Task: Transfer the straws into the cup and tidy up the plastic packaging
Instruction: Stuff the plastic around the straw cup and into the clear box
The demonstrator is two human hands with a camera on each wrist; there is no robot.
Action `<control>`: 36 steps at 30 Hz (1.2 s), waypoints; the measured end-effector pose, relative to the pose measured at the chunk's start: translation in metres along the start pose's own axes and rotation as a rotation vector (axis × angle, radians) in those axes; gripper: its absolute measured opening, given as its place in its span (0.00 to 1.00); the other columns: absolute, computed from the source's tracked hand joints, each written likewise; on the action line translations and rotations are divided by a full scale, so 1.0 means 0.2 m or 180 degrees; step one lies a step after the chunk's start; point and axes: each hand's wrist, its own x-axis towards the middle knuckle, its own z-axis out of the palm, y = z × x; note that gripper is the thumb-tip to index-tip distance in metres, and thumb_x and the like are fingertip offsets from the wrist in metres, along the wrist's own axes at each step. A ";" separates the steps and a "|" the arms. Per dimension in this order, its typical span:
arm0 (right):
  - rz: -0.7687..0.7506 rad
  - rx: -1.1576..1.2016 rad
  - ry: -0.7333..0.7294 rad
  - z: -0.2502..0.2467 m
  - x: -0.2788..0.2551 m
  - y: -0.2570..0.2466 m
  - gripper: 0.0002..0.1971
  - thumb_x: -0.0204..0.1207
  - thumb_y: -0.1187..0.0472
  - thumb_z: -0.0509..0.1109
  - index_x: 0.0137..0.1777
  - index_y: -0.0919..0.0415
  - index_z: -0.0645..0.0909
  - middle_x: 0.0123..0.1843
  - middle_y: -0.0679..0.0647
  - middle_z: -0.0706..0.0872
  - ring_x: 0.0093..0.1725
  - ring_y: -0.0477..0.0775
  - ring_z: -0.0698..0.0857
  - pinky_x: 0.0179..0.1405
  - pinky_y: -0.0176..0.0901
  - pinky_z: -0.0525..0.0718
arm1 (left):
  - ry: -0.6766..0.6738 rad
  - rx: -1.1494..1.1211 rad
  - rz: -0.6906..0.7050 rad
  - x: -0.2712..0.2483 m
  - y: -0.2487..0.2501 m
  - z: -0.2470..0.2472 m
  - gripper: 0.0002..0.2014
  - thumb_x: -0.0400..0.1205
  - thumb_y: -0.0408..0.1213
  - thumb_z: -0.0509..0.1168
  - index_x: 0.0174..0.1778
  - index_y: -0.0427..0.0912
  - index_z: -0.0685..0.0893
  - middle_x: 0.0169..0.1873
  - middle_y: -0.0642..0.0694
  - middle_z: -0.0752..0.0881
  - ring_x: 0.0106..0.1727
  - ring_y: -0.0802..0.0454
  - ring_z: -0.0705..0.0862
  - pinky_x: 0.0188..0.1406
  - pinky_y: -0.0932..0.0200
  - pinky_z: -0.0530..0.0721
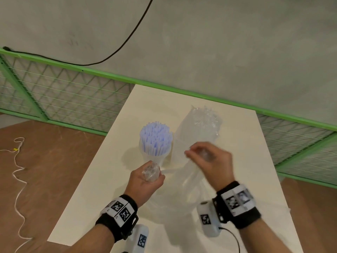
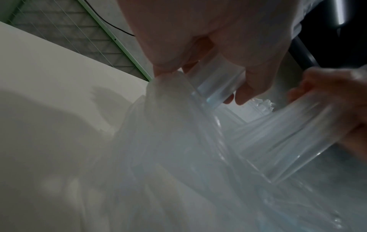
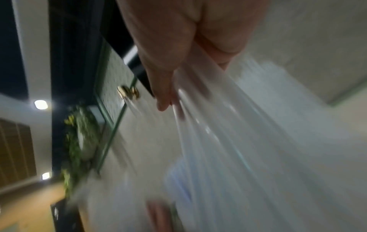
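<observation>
A clear cup (image 1: 155,157) full of pale blue straws (image 1: 156,138) stands upright on the white table (image 1: 102,189). My left hand (image 1: 148,177) grips a bunched end of the clear plastic packaging (image 1: 191,179) just in front of the cup. My right hand (image 1: 207,157), blurred, holds another part of the same film to the right of the cup. The film stretches between both hands and hangs to the table. In the left wrist view my left hand's fingers (image 2: 248,87) curl round the gathered plastic (image 2: 198,141). The right wrist view shows the film (image 3: 228,133) trailing from my right hand's fingers (image 3: 164,100).
A second crumpled clear bag (image 1: 202,123) lies behind my right hand toward the table's far edge. A green mesh fence (image 1: 63,92) runs behind the table, with a black cable (image 1: 127,39) on the wall. Brown floor with a white cord (image 1: 18,179) lies to the left.
</observation>
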 end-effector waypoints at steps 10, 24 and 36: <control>-0.0224 0.1105 0.1617 -0.47 0.56 -0.22 0.12 0.70 0.66 0.81 0.46 0.75 0.84 0.37 0.68 0.86 0.36 0.65 0.91 0.39 0.58 0.90 | -0.0041 0.0072 0.0013 0.01 -0.01 0.01 0.10 0.74 0.30 0.74 0.37 0.33 0.78 0.33 0.32 0.79 0.30 0.52 0.73 0.31 0.63 0.74; -0.0325 0.0415 0.0441 -0.42 0.73 -0.09 0.04 0.73 0.64 0.79 0.43 0.58 0.86 0.34 0.49 0.90 0.37 0.60 0.92 0.42 0.51 0.89 | -0.0093 0.0018 0.0029 0.02 -0.02 0.01 0.12 0.70 0.38 0.72 0.37 0.34 0.78 0.30 0.35 0.78 0.29 0.51 0.73 0.32 0.60 0.74; -0.1604 -0.1946 -0.0835 -0.19 0.61 0.12 0.12 0.80 0.50 0.69 0.51 0.57 0.88 0.49 0.52 0.90 0.51 0.56 0.86 0.52 0.46 0.81 | -0.0044 0.0055 0.0071 0.01 -0.01 0.00 0.11 0.72 0.35 0.73 0.38 0.33 0.78 0.33 0.32 0.79 0.30 0.51 0.74 0.32 0.62 0.75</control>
